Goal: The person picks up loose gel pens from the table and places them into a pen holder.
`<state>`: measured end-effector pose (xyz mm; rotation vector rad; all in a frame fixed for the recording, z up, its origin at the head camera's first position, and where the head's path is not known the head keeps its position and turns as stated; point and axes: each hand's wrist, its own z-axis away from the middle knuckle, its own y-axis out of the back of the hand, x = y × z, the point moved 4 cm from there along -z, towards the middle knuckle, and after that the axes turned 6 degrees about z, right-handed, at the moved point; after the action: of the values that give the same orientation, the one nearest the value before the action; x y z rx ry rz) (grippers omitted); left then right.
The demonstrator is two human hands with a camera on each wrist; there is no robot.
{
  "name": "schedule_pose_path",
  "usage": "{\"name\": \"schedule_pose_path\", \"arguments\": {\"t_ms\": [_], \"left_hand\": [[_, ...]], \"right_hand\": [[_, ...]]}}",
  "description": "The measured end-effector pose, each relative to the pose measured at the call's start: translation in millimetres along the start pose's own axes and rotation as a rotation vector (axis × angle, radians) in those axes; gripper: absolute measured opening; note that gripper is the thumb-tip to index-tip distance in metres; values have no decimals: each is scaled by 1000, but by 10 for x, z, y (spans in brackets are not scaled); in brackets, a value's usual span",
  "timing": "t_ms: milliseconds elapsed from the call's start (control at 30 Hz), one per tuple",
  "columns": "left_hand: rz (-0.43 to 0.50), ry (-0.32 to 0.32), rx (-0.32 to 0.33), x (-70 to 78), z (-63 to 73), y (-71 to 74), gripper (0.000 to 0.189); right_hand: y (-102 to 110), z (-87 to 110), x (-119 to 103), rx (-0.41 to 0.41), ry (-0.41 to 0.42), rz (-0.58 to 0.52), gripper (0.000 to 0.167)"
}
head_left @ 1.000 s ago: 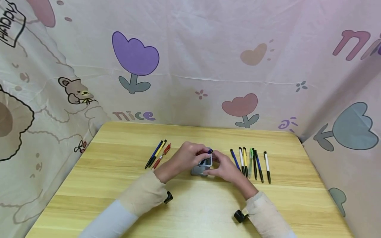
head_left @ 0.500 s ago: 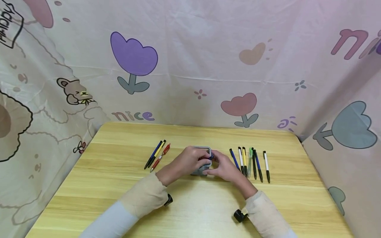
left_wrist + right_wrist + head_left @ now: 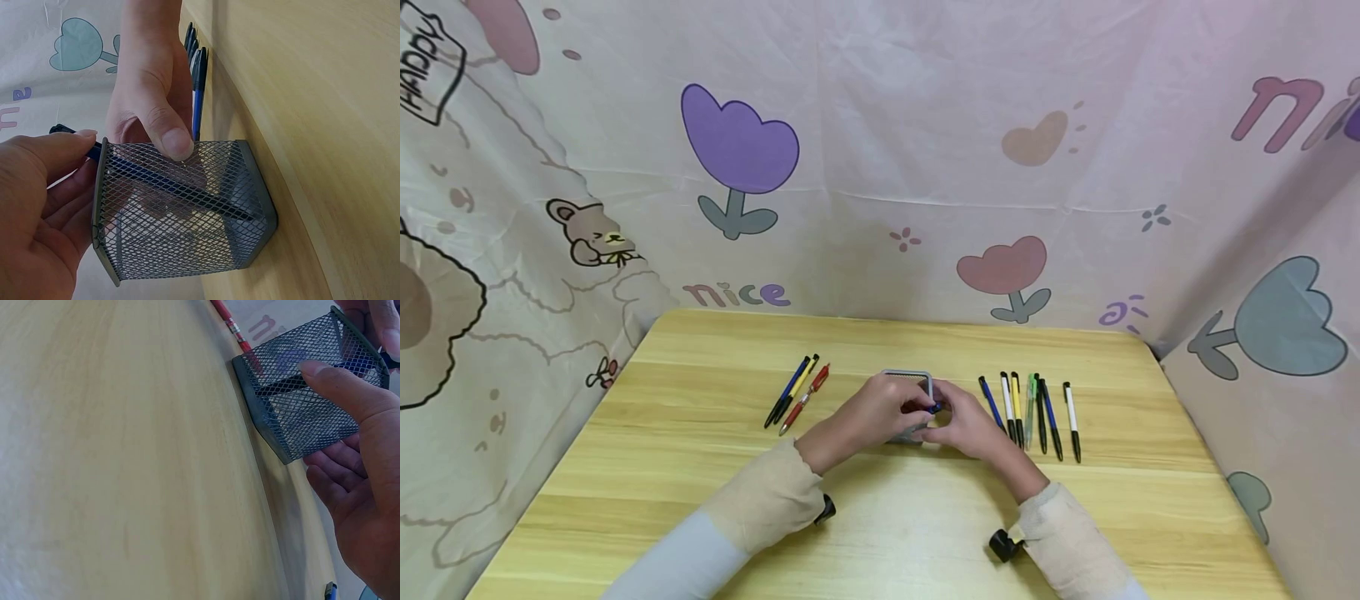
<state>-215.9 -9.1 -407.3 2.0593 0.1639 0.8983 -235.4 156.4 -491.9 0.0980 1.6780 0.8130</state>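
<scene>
A dark metal mesh pen holder (image 3: 181, 250) stands upright on the wooden table, between both hands. My left hand (image 3: 880, 410) reaches over its rim and pinches the top end of a blue pen with black ends (image 3: 90, 149). Most of that pen leans inside the holder, its lower end near the bottom, visible through the mesh. With thumb on one wall and fingers round the other side, my right hand (image 3: 375, 481) grips the holder. In the head view both hands hide much of the holder (image 3: 907, 372).
Left of the holder lie a blue pen (image 3: 787, 392), a yellow pen (image 3: 797, 390) and a red pen (image 3: 805, 400). To the right, several pens lie in a row, among them a green one (image 3: 1030, 408) and a white one (image 3: 1072, 412). A printed cloth (image 3: 865, 167) hangs behind.
My left hand has lowered the blue pen into the holder, its top end going from above the rim to about rim level. My right hand keeps its grip on the holder.
</scene>
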Motion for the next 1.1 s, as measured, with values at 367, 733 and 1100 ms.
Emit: {"name": "schedule_pose_path", "arguments": {"t_ms": [367,733,1100], "left_hand": [[-36,-5,-14,-5,24,-2,16],[33,5,-5,-8,27,73,22],[-92,100,141,-124,36,302,25]], "right_hand": [[6,-1,-19,5,-9,37,62],[4,4,-23,2,-19,30,68],[8,1,-5,25,-53,88,79]]}}
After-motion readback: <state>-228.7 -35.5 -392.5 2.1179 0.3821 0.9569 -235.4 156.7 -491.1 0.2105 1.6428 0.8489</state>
